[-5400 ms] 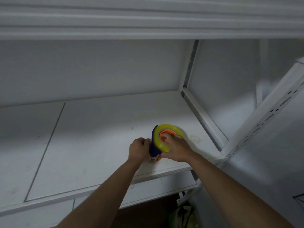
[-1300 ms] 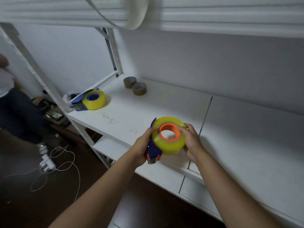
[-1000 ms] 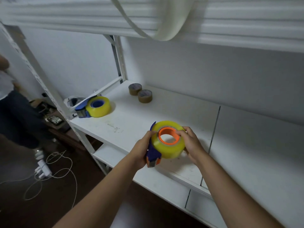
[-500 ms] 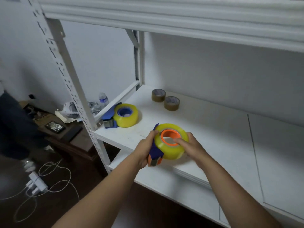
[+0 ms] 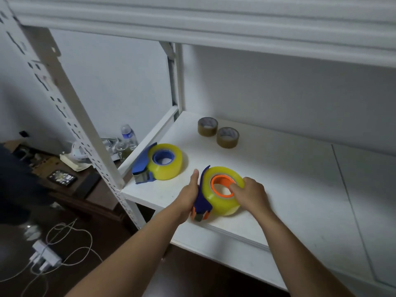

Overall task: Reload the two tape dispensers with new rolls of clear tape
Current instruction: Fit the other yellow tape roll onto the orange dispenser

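The orange dispenser (image 5: 202, 200), loaded with a full roll (image 5: 222, 196), sits on the white shelf (image 5: 289, 189) just inside its front edge. The left hand (image 5: 188, 198) grips its blue frame; the right hand (image 5: 249, 195) holds the roll, one finger hooked into the orange hub.

Risk: the cutter end almost overhangs that edge — a careless release or a tug on the tape could tip it to the floor. The blade near the left palm could also nick skin.

The blue dispenser (image 5: 159, 163) lies behind it to the left, also loaded; two spent cores (image 5: 217, 132) stand farther back. To the right of the orange dispenser the shelf runs bare — safer ground.
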A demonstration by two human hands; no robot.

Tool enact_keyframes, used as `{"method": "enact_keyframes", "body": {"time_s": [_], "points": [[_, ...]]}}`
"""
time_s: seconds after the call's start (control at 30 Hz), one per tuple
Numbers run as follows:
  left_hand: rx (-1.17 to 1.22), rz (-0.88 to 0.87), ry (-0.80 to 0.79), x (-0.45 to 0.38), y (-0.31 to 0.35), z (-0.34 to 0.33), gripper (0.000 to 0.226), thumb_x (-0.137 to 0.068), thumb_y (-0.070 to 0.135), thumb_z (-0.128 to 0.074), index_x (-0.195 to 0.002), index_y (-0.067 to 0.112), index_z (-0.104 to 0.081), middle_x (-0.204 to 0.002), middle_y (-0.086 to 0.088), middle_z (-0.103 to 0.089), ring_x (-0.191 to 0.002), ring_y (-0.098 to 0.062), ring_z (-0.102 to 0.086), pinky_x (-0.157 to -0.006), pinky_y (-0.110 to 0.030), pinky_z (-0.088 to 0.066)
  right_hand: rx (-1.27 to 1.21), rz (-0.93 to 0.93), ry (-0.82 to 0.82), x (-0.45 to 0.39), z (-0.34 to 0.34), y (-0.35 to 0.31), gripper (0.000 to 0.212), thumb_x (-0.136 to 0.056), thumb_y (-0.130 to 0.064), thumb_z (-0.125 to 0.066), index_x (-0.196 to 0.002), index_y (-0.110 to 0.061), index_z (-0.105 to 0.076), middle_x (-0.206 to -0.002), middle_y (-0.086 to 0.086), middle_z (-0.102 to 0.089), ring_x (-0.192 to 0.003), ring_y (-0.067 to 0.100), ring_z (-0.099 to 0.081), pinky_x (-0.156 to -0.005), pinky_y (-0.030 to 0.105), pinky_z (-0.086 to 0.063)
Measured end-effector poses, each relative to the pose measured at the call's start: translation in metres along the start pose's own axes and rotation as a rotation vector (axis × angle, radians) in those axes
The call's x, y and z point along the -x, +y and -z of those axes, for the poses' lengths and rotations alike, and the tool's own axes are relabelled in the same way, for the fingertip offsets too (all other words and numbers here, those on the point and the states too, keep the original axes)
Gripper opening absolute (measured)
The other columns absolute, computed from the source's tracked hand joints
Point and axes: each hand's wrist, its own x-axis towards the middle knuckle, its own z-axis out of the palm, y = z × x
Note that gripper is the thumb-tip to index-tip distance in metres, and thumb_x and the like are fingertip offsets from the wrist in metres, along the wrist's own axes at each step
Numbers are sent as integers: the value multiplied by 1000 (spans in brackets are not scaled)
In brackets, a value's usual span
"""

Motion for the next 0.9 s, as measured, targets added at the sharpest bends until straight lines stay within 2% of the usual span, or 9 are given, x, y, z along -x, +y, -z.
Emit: {"method": "enact_keyframes", "body": {"time_s": [0.1, 0.23, 0.4, 0.5, 0.57, 0.63, 0.7, 0.8, 0.9], "points": [[96, 21, -12, -11, 11, 5, 71, -93, 67, -28, -75, 13, -69, -66, -8, -71, -58, -19, -66, -57, -27, -52, -1, 47, 5, -16, -8, -15, 29, -80, -42, -60, -70, -17, -50, -71, -2, -54, -75, 28, -54, -60, 30, -38], [122, 24, -29, -25, 22, 8, 69, -94, 66, -27, -88, 12, -70, -71, -6, -74, -62, -17, -69, -57, -26, -54, -16, 57, 9, -31, -9, -24, 28, -80, -41, -59, -68, -18, -51, -69, -4, -52, -76, 27, -52, -63, 30, -39], [49, -25, 7, -34, 33, 4, 49, -100, 49, -34, -74, 14, -56, -47, 2, -65, -60, -15, -61, -58, -27, -49, 24, 10, 11, -53, -9, -26, 34, -78, -45, -58, -85, -12, -60, -93, 10, -67, -91, 34, -60, -66, 31, -43], [50, -56, 86, -39, 38, 13, 39, -99, 39, -43, -72, 13, -51, -62, -4, -59, -59, -15, -55, -55, -26, -44, 21, -30, 19, -59, -16, -27, 44, -78, -47, -59, -100, -9, -56, -106, 15, -65, -98, 37, -60, -69, 32, -43], [-9, -68, 123, -45, 39, 22, 40, -99, 34, -44, -65, 14, -45, -63, -8, -49, -55, -16, -47, -53, -25, -40, 38, -41, 28, -60, -21, -30, 46, -78, -46, -60, -104, -9, -54, -109, 15, -63, -100, 37, -60, -70, 32, -43], [-94, -100, 135, -49, 41, 30, 43, -98, 29, -45, -59, 13, -42, -56, -7, -45, -50, -16, -42, -48, -24, -37, 49, -54, 37, -61, -27, -34, 46, -79, -45, -61, -105, -9, -54, -110, 15, -63, -102, 36, -59, -71, 32, -42], [-200, -161, 132, -47, 42, 37, 42, -95, 29, -48, -57, 13, -42, -51, -6, -43, -51, -17, -40, -52, -27, -35, 53, -62, 48, -62, -33, -40, 44, -80, -43, -60, -105, -8, -55, -111, 16, -63, -102, 36, -59, -72, 32, -42], [-343, -229, 84, -47, 40, 47, 37, -92, 30, -52, -60, 12, -48, -53, -5, -49, -56, -18, -47, -56, -33, -39, 82, -59, 64, -63, -41, -46, 46, -81, -41, -60, -109, -6, -56, -114, 17, -60, -104, 36, -57, -75, 33, -42], [-652, -342, 42, -53, 37, 56, 30, -88, 29, -51, -64, 12, -53, -63, -10, -60, -63, -24, -56, -62, -38, -47, 108, -66, 81, -59, -49, -48, 45, -82, -40, -60, -110, -5, -56, -114, 15, -61, -104, 35, -57, -73, 32, -41]]}}
